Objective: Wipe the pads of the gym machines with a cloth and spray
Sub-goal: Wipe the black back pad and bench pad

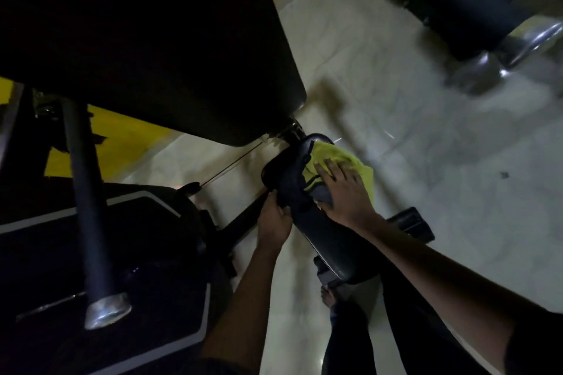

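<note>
A narrow black pad [329,240] of a gym machine slants down the middle of the head view, torn near its upper end. My right hand [344,192] presses a yellow cloth [335,155] flat against the pad's upper part, fingers spread. My left hand [274,219] grips the pad's left edge from below. A large black pad [152,39] fills the upper left. No spray bottle is in view.
A black bar with a chrome end cap [106,310] hangs at the lower left over a dark machine base [91,253]. Another black roller with chrome ends [487,49] sits at the upper right. Pale tiled floor [426,131] lies beneath. My foot [329,297] stands under the pad.
</note>
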`<action>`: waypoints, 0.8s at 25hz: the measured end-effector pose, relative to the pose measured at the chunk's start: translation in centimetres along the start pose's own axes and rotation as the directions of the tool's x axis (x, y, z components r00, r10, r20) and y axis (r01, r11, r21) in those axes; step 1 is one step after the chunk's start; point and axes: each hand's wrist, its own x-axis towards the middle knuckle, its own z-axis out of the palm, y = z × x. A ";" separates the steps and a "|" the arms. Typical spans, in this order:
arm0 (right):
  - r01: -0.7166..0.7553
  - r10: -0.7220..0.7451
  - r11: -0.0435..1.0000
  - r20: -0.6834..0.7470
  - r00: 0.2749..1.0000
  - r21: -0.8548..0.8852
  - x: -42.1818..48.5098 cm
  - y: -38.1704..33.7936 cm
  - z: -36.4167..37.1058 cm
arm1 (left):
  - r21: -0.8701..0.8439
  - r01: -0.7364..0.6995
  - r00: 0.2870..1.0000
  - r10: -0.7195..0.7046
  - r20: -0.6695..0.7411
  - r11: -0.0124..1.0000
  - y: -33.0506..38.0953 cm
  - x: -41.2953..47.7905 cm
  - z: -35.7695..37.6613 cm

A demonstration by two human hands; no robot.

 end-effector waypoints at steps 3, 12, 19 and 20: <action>0.028 -0.031 0.999 -0.120 0.992 -0.025 1.2 0.3 0.5 | -0.042 -0.079 0.987 0.072 -0.147 0.996 -1.4 -0.6 1.6; 0.041 -0.055 0.997 -0.258 0.965 -0.062 0.9 -0.3 1.5 | -0.093 -0.303 0.934 0.276 -0.229 0.948 -5.3 -0.5 3.3; -0.013 -0.013 0.993 -0.214 0.977 -0.116 1.9 -1.4 1.2 | 0.036 -0.306 0.942 0.308 -0.131 0.951 -5.4 0.9 2.4; -0.027 -0.002 0.991 -0.210 0.978 -0.134 3.1 -1.8 1.0 | 0.036 -0.296 0.945 0.298 -0.136 0.955 -5.3 1.1 2.5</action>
